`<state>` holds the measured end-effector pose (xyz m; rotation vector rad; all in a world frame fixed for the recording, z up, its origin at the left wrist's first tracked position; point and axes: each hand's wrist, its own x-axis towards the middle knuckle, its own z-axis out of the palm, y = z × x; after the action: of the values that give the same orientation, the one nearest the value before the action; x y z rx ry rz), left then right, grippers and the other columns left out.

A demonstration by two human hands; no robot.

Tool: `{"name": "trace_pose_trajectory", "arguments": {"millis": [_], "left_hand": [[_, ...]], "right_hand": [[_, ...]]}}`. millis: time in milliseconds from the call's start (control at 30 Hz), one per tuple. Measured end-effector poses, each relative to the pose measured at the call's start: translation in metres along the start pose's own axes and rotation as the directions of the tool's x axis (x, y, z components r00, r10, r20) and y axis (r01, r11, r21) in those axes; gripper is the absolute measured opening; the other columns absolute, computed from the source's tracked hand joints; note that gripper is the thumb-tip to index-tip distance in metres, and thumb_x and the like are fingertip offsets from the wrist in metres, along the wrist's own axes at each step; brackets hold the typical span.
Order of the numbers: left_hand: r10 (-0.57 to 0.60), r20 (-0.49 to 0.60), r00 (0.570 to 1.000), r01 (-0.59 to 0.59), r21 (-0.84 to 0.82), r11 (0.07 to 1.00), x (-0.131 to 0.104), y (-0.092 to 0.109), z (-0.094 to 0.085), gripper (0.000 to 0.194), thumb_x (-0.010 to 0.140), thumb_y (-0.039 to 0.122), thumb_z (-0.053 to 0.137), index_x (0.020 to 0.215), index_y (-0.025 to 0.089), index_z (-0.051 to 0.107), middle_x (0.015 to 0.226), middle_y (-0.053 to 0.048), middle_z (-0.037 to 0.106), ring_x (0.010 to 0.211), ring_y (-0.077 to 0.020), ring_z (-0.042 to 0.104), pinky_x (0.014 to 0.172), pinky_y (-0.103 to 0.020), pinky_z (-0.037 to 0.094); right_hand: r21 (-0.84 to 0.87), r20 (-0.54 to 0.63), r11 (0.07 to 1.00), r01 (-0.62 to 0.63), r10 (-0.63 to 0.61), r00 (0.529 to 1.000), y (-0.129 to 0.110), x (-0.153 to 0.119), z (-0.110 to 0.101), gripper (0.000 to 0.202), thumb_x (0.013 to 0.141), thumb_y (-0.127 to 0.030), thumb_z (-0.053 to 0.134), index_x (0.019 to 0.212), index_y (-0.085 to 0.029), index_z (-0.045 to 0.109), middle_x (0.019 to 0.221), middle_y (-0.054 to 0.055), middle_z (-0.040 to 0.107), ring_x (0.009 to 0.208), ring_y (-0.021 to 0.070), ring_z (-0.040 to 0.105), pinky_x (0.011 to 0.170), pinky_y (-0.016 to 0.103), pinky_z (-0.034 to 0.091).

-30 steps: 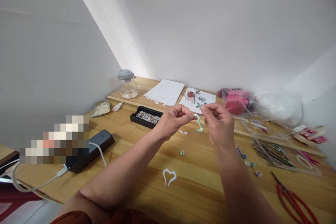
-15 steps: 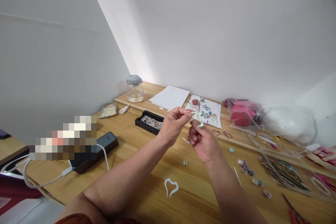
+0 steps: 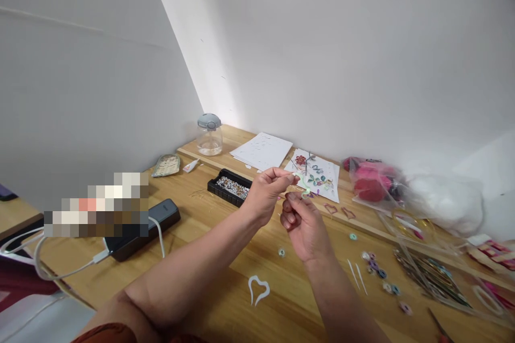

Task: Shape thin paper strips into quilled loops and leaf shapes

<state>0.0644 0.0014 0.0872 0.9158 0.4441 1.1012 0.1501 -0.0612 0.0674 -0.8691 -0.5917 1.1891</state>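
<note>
Between finger and thumb, my left hand (image 3: 269,193) pinches the upper end of a small pale green curved strip (image 3: 302,184), above the wooden table. My right hand (image 3: 302,222) is just below it, fingers curled and thumb against the forefinger, close to the strip's lower end; whether it grips a thread or anything else is too small to tell. A white heart-shaped cutout (image 3: 258,289) lies on the table below my hands. A small spool (image 3: 281,252) rests between my left forearm and right hand.
A black tray of beads (image 3: 228,187) lies left of my hands. Behind are paper sheets (image 3: 263,151) and a lidded jar (image 3: 210,136). Several small spools (image 3: 374,266), two white strips (image 3: 357,277) and a bag of wires (image 3: 432,278) are to the right. A black power bank (image 3: 147,228) sits left.
My right hand has moved slightly down and left, apart from the strip's lower end. My left hand still pinches the strip. The view has shifted a little.
</note>
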Motion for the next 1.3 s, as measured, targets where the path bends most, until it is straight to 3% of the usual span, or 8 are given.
{"name": "trace_pose_trajectory", "arguments": {"millis": [100,167,433,633,833,1033,1300], "left_hand": [[-0.137,0.032,0.99,0.14,-0.09,0.986,0.002,-0.001,-0.001,0.018,0.071,0.027,0.076,0.071,0.014,0.063,0.075,-0.003,0.067,0.062,-0.0083,0.054,0.057,-0.024,0.038],[-0.172,0.026,0.985,0.174,-0.132,0.976,0.003,-0.001,-0.002,0.017,0.07,0.025,0.077,0.07,0.014,0.064,0.075,-0.004,0.066,0.064,-0.0092,0.056,0.06,-0.025,0.041],[-0.086,0.037,0.996,0.088,-0.057,0.995,0.003,0.002,-0.001,0.016,0.068,0.023,0.076,0.066,0.014,0.063,0.075,-0.005,0.068,0.065,-0.0088,0.056,0.063,-0.025,0.04],[-0.162,-0.012,0.987,0.162,-0.026,0.987,0.001,-0.024,-0.009,0.019,0.065,0.026,0.079,0.066,0.013,0.064,0.071,-0.005,0.067,0.064,-0.0095,0.058,0.057,-0.023,0.038],[-0.226,-0.112,0.968,0.226,-0.016,0.974,-0.024,-0.049,-0.021,0.025,0.061,0.028,0.08,0.066,0.013,0.062,0.07,-0.004,0.066,0.062,-0.008,0.057,0.057,-0.02,0.039],[-0.153,-0.188,0.97,0.161,0.029,0.987,-0.051,-0.054,-0.035,0.027,0.063,0.032,0.079,0.067,0.013,0.06,0.072,-0.003,0.067,0.064,-0.0087,0.058,0.061,-0.022,0.042],[-0.07,-0.205,0.976,0.09,0.09,0.992,-0.06,-0.056,-0.048,0.027,0.065,0.032,0.08,0.072,0.013,0.062,0.074,-0.002,0.066,0.072,-0.0112,0.061,0.06,-0.021,0.044]], "right_hand": [[-0.052,0.001,0.998,0.04,-0.04,0.999,0.003,0.003,-0.002,0.026,0.068,-0.03,0.08,0.07,-0.018,0.056,0.058,-0.006,0.049,0.045,0.004,0.034,0.042,0.018,0.025],[-0.093,0.001,0.994,0.064,-0.064,0.998,0.006,0.004,-0.004,0.026,0.069,-0.031,0.078,0.069,-0.019,0.055,0.058,-0.006,0.048,0.045,0.0044,0.032,0.042,0.019,0.024],[-0.145,-0.052,0.983,0.113,-0.122,0.991,0.012,0.011,-0.008,0.029,0.069,-0.034,0.076,0.07,-0.02,0.052,0.056,-0.007,0.038,0.045,0.005,0.026,0.042,0.021,0.019],[-0.15,-0.12,0.986,0.071,-0.089,0.989,0.028,0.005,-0.024,0.031,0.066,-0.033,0.076,0.069,-0.02,0.049,0.054,-0.008,0.037,0.043,0.0047,0.026,0.041,0.021,0.019],[-0.182,-0.154,0.983,0.038,-0.067,0.986,0.053,-0.015,-0.048,0.031,0.069,-0.032,0.076,0.069,-0.021,0.047,0.053,-0.009,0.04,0.043,0.0051,0.028,0.04,0.021,0.02],[-0.237,-0.149,0.971,-0.006,-0.03,0.988,0.071,-0.031,-0.047,0.032,0.067,-0.035,0.077,0.07,-0.021,0.049,0.052,-0.01,0.041,0.041,0.0054,0.028,0.04,0.021,0.021],[-0.274,-0.151,0.96,-0.054,0.012,0.988,0.079,-0.041,-0.041,0.028,0.068,-0.037,0.077,0.071,-0.021,0.054,0.057,-0.007,0.049,0.043,0.0059,0.034,0.041,0.021,0.023]]}}
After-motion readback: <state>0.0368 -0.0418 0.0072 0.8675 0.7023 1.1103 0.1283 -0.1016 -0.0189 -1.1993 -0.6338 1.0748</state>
